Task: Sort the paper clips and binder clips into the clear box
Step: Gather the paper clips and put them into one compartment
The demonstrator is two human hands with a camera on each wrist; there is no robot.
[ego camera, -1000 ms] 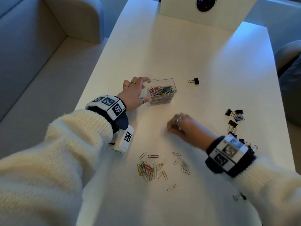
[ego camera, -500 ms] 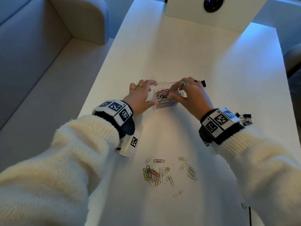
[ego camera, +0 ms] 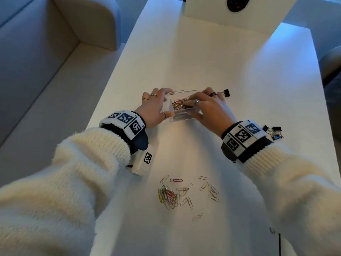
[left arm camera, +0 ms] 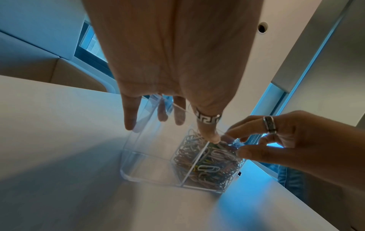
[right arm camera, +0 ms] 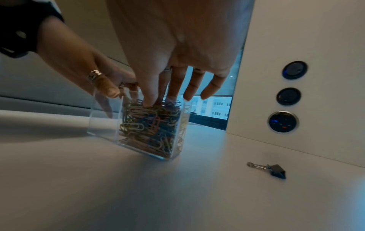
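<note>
The clear box [ego camera: 184,117] stands mid-table with two compartments. Its right one is packed with coloured paper clips [right arm camera: 150,129]; the left one [left arm camera: 150,164] looks empty. My left hand [ego camera: 167,103] grips the box's left end, thumb on the near rim [left arm camera: 211,137] and fingers down the far wall. My right hand [ego camera: 186,102] reaches in from above. Its thumb and index tip [right arm camera: 152,103] pinch among the top clips while its other fingers spread. Several loose paper clips [ego camera: 175,196] lie near the front edge. One black binder clip [ego camera: 226,92] sits just right of the box.
A cluster of black binder clips [ego camera: 274,131] lies behind my right wrist near the table's right edge. A white panel with round dark buttons [right arm camera: 283,121] stands at the far end of the white table [ego camera: 203,52]. A grey sofa [ego camera: 36,71] runs along the left.
My right hand went from the table in front of the box up over it, and its fingertips now dip into the clip compartment. My left hand stayed on the box.
</note>
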